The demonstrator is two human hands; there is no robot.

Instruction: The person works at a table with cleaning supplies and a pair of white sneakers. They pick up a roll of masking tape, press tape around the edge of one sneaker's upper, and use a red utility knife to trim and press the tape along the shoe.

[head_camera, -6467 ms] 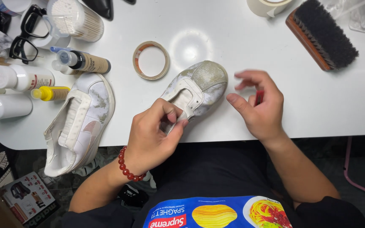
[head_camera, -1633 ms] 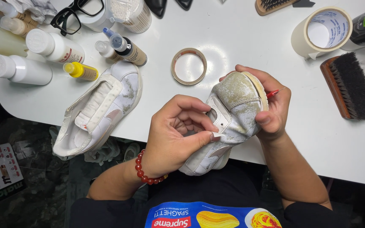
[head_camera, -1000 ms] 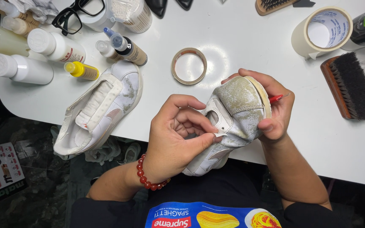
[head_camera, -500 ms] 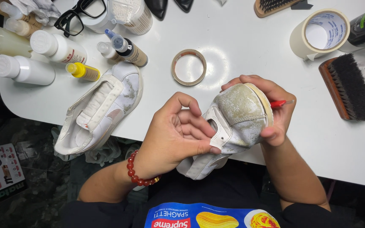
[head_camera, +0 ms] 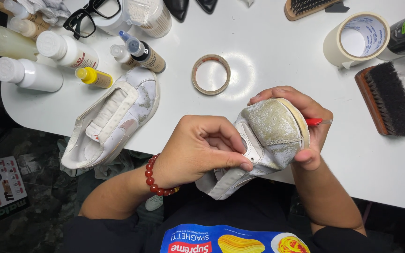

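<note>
I hold a dirty white sneaker [head_camera: 270, 133] up over the table's near edge, toe pointing away from me. My right hand [head_camera: 310, 126] wraps around its toe and sole and also pinches a thin red-handled tool [head_camera: 316, 122]. My left hand [head_camera: 198, 150], with a red bead bracelet on the wrist, grips the sneaker's lace area, thumb pressed on the upper. A second white sneaker [head_camera: 113, 122] lies on its side at the table's front left, partly over the edge.
On the white table [head_camera: 268, 51] are a thin tape ring [head_camera: 211, 74], a wide masking tape roll [head_camera: 356, 40], a black-bristle brush [head_camera: 387, 98], several bottles [head_camera: 52, 51] at the left, black glasses [head_camera: 92, 14] and a second brush [head_camera: 310, 7] at the back.
Earlier the sneaker lay flat on the table with only my left hand on it. Now both hands hold it raised and tilted; over the last second it turned slightly toe-up.
</note>
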